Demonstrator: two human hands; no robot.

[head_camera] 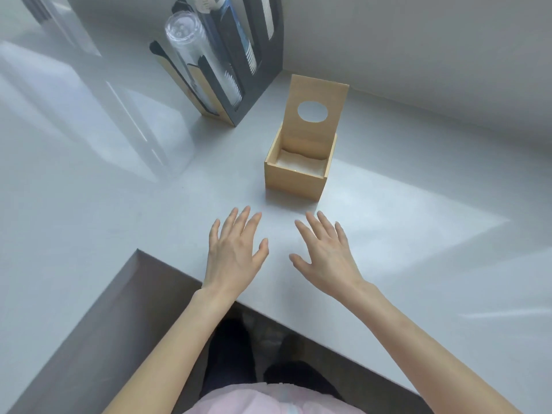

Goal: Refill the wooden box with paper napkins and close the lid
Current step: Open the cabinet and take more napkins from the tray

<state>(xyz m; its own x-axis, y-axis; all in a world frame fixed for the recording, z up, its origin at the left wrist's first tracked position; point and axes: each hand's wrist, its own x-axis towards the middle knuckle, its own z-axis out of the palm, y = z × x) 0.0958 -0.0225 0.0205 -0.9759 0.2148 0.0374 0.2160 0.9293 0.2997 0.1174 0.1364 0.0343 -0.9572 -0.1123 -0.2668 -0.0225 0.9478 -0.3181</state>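
The pale grey counter (119,204) meets a grey wall. A dark cup dispenser (239,70) stands at the back; its labels are too blurred to read. The wooden box (294,182) sits just beyond my fingertips, lid (316,112) upright, white napkins (301,165) low inside. My left hand (234,252) and right hand (325,255) hover spread, palms down, holding nothing

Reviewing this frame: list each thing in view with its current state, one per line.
wooden box: open, upright on the counter
lid: raised, standing up behind the box
paper napkins: white stack low inside the box
left hand: open, empty
right hand: open, empty
cup dispenser: stocked with cups
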